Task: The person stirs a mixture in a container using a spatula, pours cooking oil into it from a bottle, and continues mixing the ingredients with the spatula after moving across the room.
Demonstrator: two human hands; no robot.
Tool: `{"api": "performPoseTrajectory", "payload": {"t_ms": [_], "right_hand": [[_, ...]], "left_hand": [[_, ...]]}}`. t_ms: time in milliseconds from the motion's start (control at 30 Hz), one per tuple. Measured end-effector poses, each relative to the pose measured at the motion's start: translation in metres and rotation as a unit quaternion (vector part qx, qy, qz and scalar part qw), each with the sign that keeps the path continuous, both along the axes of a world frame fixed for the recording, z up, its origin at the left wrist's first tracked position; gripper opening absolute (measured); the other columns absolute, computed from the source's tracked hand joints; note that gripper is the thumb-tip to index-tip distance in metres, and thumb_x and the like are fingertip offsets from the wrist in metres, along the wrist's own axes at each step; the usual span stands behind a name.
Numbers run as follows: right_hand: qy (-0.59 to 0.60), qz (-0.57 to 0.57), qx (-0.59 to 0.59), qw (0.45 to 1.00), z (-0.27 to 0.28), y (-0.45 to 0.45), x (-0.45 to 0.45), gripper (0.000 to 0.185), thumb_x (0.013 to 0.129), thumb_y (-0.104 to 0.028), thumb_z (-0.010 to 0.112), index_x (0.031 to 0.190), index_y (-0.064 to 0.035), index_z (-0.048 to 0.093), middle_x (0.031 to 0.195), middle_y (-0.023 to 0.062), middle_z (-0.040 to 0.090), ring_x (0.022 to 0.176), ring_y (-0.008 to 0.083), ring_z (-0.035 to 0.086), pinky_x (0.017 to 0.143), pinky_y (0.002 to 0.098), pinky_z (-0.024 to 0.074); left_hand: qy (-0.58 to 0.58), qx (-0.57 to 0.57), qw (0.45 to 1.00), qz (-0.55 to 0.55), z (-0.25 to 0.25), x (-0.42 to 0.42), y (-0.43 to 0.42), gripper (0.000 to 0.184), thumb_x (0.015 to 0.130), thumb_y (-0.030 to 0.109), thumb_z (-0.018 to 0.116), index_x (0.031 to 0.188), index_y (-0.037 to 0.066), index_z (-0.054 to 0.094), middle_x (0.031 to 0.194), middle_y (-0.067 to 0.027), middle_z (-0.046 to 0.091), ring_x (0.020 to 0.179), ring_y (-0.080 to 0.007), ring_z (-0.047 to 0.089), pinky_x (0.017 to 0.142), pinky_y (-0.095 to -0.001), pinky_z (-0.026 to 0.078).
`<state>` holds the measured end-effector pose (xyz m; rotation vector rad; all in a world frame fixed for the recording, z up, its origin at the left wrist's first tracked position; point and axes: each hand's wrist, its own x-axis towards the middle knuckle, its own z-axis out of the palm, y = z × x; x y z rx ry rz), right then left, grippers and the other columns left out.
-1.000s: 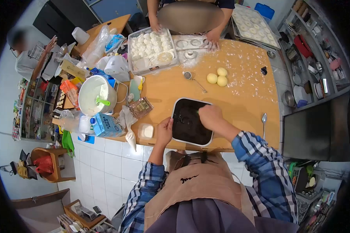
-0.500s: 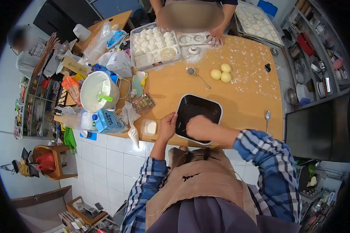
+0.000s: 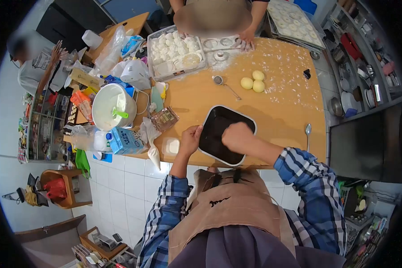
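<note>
A dark rectangular baking pan with a light rim rests near the table's front edge, turned at an angle. My left hand pinches the pan's left rim. Over the pan's right half, my right hand is closed with the knuckles up; whatever its fingers hold is hidden beneath it. Left of my left hand stands a small square tub with white contents. A filled piping bag lies beside the tub, its tip over the table edge. Three pale yellow dough balls sit beyond the pan.
On the left are a milk carton, a white bowl with a green spatula, and a hand mixer. A small strainer and a spoon lie on the table. Another person's hands work beside a dough tray.
My right hand has moved up and to the right inside the pan. The pan has turned slightly, with my left hand still at its rim.
</note>
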<state>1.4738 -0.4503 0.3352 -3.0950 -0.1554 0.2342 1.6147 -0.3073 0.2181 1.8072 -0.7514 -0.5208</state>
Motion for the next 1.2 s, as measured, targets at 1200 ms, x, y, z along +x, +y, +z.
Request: {"api": "performPoseTrajectory", "payload": {"t_ms": [1200], "right_hand": [[-0.014,-0.053,0.067,0.996,-0.005,-0.031,-0.023,0.012,0.063,-0.014,0.059,0.062,-0.0055,0.066,0.063,0.0155,0.062,0.064,0.0321,0.062,0.056,0.0423,0.0493]], "left_hand": [[0.087,0.048,0.995,-0.027,0.011,0.008,0.004,0.027,0.091,0.020,0.051,0.099,-0.004,0.061,0.066,-0.0002,0.052,0.060,-0.0075,0.045,0.055,-0.0237,0.039]]}}
